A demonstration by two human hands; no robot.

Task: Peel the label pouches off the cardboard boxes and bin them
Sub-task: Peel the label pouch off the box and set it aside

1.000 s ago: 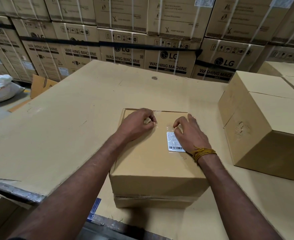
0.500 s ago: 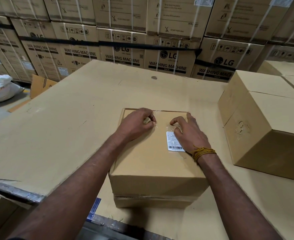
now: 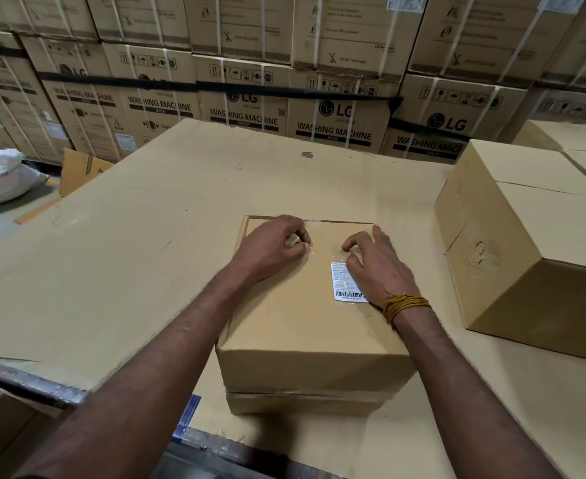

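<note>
A small cardboard box point(image 3: 301, 326) stands in front of me on a large flat cardboard surface point(image 3: 139, 257). On its top is a clear label pouch point(image 3: 345, 286) with a white barcode slip inside. My left hand point(image 3: 270, 247) has curled fingers and pinches the clear film at the pouch's upper left corner. My right hand point(image 3: 377, 267) rests on the pouch's right half, covering part of the slip, with bent fingertips touching the film near its top edge. No bin is in view.
A larger cardboard box point(image 3: 526, 257) stands close on the right, with more behind it. Strapped washing machine cartons point(image 3: 336, 119) form a wall at the back. A white sack point(image 3: 1, 178) lies on the floor at far left.
My right index finger has crept a little to the left along the pouch's top edge. My left hand and the box have stayed put.
</note>
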